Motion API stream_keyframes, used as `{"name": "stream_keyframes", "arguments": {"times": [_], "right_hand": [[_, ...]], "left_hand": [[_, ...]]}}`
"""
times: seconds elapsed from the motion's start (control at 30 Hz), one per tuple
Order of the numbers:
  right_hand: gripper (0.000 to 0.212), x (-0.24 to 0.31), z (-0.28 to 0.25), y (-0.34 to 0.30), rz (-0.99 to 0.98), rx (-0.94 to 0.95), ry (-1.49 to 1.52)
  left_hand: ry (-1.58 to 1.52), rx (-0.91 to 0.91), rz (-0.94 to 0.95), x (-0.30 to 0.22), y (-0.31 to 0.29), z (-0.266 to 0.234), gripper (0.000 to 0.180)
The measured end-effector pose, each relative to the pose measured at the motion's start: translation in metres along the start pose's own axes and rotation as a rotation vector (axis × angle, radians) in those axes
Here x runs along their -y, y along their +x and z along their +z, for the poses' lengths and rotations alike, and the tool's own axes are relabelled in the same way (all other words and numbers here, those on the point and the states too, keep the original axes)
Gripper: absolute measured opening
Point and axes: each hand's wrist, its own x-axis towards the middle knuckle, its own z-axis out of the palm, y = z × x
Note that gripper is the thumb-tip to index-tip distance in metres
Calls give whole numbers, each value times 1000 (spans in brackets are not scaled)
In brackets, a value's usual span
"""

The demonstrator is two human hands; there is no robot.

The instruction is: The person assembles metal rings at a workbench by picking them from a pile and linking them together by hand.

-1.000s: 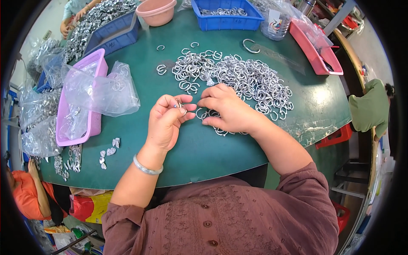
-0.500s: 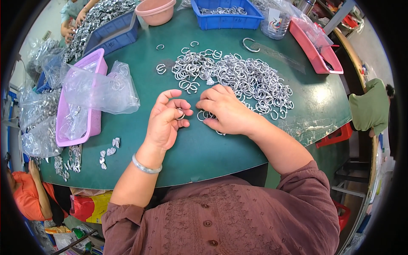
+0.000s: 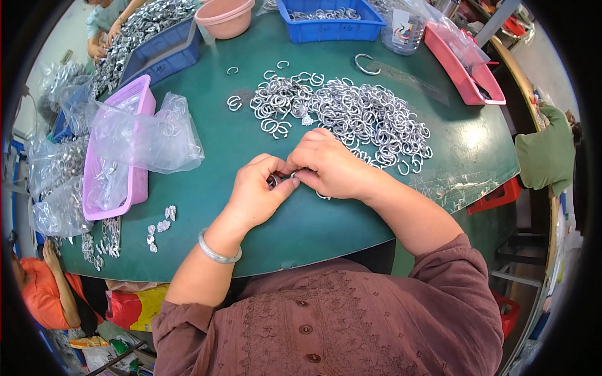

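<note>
My left hand is closed, with silver open rings tucked in its curled fingers. My right hand meets it fingertip to fingertip, pinching a small silver ring at the point where the two hands touch. Fingers partly cover that ring. Just beyond my right hand lies a wide heap of silver C-shaped rings. One ring shows from under my right hand. A leaf-like silver piece lies at the heap's near edge, and several similar silver pieces rest on the table at left.
A purple basket with clear plastic bags stands at left. Along the far side are blue trays, a pink bowl and a clear jar. A red tray sits at far right. Other people work at left.
My left hand has turned inward and moved right, its spread fingers now closed against my right fingertips. My right hand has lifted off the rings beneath it and drawn slightly nearer.
</note>
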Motion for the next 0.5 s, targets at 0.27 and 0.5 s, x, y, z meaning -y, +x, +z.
{"name": "stream_keyframes", "arguments": {"times": [0.27,0.5], "right_hand": [[25,1,-10,1,45,-52,67],[28,-1,-16,-1,137,32,18]], "left_hand": [[-210,-51,-95,6,0,-1,8],[-521,-41,-257,3,0,-5,4]]}}
